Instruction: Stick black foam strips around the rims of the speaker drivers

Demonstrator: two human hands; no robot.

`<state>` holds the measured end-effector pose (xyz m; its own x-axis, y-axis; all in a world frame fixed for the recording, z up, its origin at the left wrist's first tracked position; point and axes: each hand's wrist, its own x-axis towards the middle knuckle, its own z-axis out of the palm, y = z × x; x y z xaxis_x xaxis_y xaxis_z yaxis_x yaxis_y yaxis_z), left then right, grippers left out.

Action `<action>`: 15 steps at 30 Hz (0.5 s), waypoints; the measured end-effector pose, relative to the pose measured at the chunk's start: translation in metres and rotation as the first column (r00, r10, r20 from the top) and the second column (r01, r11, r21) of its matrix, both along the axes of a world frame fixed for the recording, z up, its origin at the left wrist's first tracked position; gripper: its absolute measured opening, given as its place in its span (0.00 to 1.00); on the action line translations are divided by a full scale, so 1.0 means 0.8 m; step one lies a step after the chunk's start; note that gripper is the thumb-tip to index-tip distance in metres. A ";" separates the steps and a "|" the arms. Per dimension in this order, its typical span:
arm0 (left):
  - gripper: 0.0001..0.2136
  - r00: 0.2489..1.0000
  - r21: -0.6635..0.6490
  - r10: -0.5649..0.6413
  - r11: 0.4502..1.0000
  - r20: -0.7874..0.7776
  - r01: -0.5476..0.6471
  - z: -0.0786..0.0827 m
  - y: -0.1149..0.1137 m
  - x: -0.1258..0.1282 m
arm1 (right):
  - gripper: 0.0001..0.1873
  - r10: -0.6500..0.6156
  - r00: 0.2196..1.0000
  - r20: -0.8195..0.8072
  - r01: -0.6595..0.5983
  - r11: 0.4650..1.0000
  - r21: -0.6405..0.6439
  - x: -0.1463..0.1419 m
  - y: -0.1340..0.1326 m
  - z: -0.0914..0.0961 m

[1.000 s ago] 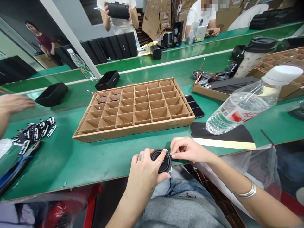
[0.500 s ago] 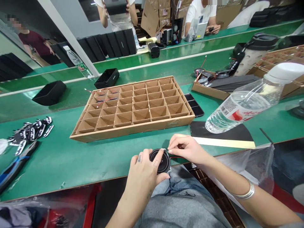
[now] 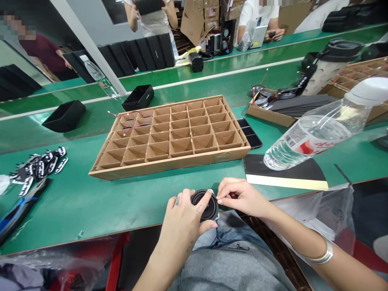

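My left hand (image 3: 184, 221) is wrapped round a small round black speaker (image 3: 207, 205), holding it at the near edge of the green table (image 3: 91, 202), above my lap. My right hand (image 3: 239, 196) is pinched at the speaker's right rim, fingers closed on a small part there that I cannot make out. Beyond my hands lies a flat cardboard tray (image 3: 169, 161) divided into many cells; a few far-left cells hold parts with red wires (image 3: 127, 121).
A water bottle (image 3: 312, 137) lies over a black sheet (image 3: 285, 173) at right. A phone (image 3: 250, 133) sits beside the tray. Black-and-white labels (image 3: 39, 167) and blue pliers (image 3: 18, 210) lie at left. Black boxes (image 3: 64, 116) and another tray of speakers (image 3: 273, 107) sit farther back. Other people stand behind.
The other person's hand at the far left is gone from view. My hands have stayed on the speaker, with the right fingers shifting slightly at its rim.
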<state>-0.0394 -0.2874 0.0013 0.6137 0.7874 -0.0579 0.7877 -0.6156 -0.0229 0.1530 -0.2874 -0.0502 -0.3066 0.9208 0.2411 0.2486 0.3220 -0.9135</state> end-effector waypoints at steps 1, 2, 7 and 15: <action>0.31 1.000 0.002 -0.009 1.000 0.001 0.009 0.000 0.000 -0.001 | 0.05 -0.003 1.000 0.008 0.003 1.000 0.007 -0.001 0.000 0.001; 0.30 1.000 0.005 -0.016 1.000 0.001 0.016 -0.001 0.000 -0.001 | 0.05 -0.007 1.000 0.012 0.007 1.000 0.015 -0.001 0.000 0.001; 0.29 0.999 0.041 -0.036 0.999 0.003 0.035 -0.005 -0.003 -0.004 | 0.06 -0.020 1.000 0.022 0.019 0.999 0.048 -0.002 -0.002 0.000; 0.28 0.999 0.103 -0.043 0.994 0.009 0.042 -0.017 -0.010 -0.007 | 0.06 -0.003 0.993 0.115 -0.003 0.999 0.050 0.000 -0.003 0.008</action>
<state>-0.0446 -0.2953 -0.0120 0.6471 0.7618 0.0288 0.7612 -0.6437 -0.0788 0.1527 -0.2896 -0.0437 -0.3350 0.9084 0.2502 0.3506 0.3666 -0.8618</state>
